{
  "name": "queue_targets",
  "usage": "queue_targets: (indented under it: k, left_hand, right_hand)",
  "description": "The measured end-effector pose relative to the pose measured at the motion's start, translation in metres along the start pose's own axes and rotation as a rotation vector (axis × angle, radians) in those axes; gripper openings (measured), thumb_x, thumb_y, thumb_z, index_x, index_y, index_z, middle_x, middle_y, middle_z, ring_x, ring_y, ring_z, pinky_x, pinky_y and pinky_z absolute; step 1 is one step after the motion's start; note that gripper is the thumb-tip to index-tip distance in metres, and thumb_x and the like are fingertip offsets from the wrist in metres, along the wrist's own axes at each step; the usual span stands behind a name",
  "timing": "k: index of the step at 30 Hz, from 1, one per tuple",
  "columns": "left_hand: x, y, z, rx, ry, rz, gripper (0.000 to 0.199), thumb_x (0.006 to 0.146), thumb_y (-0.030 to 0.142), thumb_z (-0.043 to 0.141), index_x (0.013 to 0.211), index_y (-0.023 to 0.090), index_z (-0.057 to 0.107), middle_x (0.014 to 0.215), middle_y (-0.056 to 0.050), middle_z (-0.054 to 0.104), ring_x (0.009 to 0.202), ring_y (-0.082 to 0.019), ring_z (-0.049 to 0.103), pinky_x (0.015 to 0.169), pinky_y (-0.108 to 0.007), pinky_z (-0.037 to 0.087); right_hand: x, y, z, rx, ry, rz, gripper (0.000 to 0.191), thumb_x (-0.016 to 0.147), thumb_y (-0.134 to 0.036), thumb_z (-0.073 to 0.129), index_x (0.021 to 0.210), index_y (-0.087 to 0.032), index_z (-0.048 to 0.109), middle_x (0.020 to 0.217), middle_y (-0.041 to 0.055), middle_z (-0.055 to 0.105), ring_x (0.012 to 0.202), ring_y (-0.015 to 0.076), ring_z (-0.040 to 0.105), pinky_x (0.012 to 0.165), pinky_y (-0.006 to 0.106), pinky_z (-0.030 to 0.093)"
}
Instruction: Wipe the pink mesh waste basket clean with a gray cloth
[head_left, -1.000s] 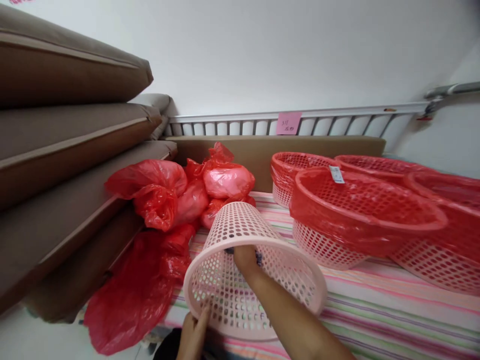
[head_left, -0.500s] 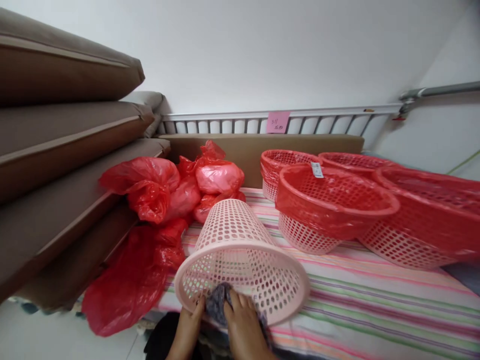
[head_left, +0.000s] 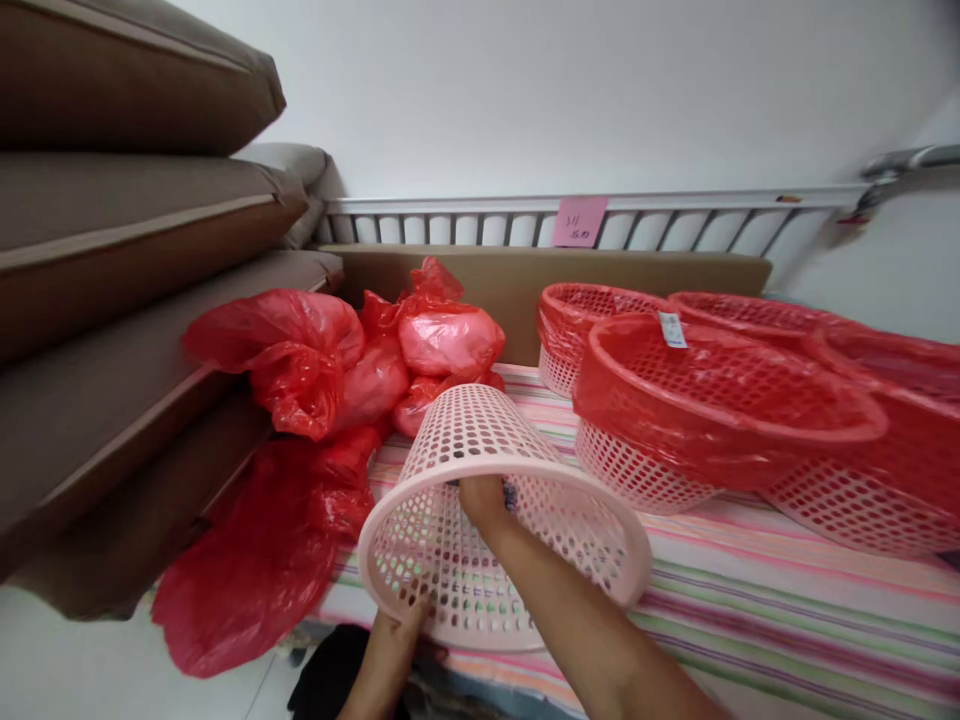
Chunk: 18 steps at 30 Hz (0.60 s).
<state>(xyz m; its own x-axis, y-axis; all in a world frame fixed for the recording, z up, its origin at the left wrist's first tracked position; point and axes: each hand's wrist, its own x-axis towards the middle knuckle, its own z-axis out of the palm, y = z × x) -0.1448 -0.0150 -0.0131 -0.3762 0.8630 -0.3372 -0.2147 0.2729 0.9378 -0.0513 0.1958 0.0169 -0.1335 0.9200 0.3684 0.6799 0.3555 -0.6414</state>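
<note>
A pale pink perforated plastic basket [head_left: 469, 425] lies on its side with its wide mouth toward me. My left hand [head_left: 399, 630] is closed on the near lower part of its rim, thumb inside. My right hand [head_left: 484, 500] reaches deep into the basket, around a dark grey patterned cloth [head_left: 511, 494]. Only a bit of that cloth shows beside the hand, and the basket's upper side hides part of the fingers.
Several baskets lined with red plastic bags [head_left: 720, 390] stand on the striped sheet [head_left: 750, 600] to the right. Tied red bags [head_left: 450, 340] and a loose red bag [head_left: 247, 570] lie left, beside stacked brown cushions [head_left: 135, 210]. Behind is a radiator [head_left: 465, 228].
My right hand has moved from the basket's near rim deep into its inside, taking the grey cloth along. My left hand stays at the rim. The view has shifted slightly.
</note>
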Motion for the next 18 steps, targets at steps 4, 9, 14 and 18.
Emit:
queue_targets:
  k: [4, 9, 14, 18]
  left_hand:
    - [-0.003, 0.013, -0.010, 0.001, 0.058, 0.081, 0.059, 0.069, 0.055, 0.067, 0.108, 0.011, 0.066, 0.109, -0.014, 0.071, 0.100, -0.033, 0.066, 0.067, -0.034, 0.059]
    - [0.001, 0.012, -0.010, 0.083, 0.147, -0.016, 0.063, 0.065, 0.059, 0.068, 0.104, 0.010, 0.065, 0.076, -0.011, 0.072, 0.054, -0.028, 0.067, 0.045, -0.036, 0.055]
    - [0.004, -0.002, -0.004, 0.007, 0.127, -0.110, 0.060, 0.066, 0.054, 0.070, 0.107, 0.011, 0.060, 0.081, -0.011, 0.072, 0.052, -0.026, 0.068, 0.049, -0.037, 0.057]
    - [-0.002, -0.010, 0.001, 0.008, -0.031, -0.107, 0.066, 0.063, 0.057, 0.073, 0.110, 0.013, 0.059, 0.087, -0.010, 0.073, 0.048, -0.022, 0.066, 0.047, -0.033, 0.055]
  right_hand:
    - [-0.004, 0.004, -0.003, 0.045, 0.029, -0.056, 0.049, 0.098, -0.032, 0.022, 0.146, -0.020, 0.026, 0.154, 0.0092, 0.024, 0.140, 0.0210, 0.021, 0.112, 0.042, 0.021]
    - [-0.026, -0.011, -0.022, -0.332, -0.181, -0.057, 0.043, 0.093, -0.015, 0.031, 0.130, -0.013, 0.051, 0.139, 0.0155, 0.047, 0.129, 0.0268, 0.040, 0.105, 0.044, 0.030]
    - [-0.123, -0.014, -0.049, -0.460, -0.353, -0.182, 0.036, 0.086, -0.009, 0.042, 0.111, -0.017, 0.067, 0.123, 0.0155, 0.060, 0.108, 0.0298, 0.056, 0.093, 0.045, 0.040]
    - [-0.187, 0.002, -0.066, -0.427, -0.448, -0.296, 0.031, 0.087, -0.021, 0.050, 0.114, -0.025, 0.065, 0.132, 0.0110, 0.056, 0.115, 0.0311, 0.052, 0.098, 0.047, 0.037]
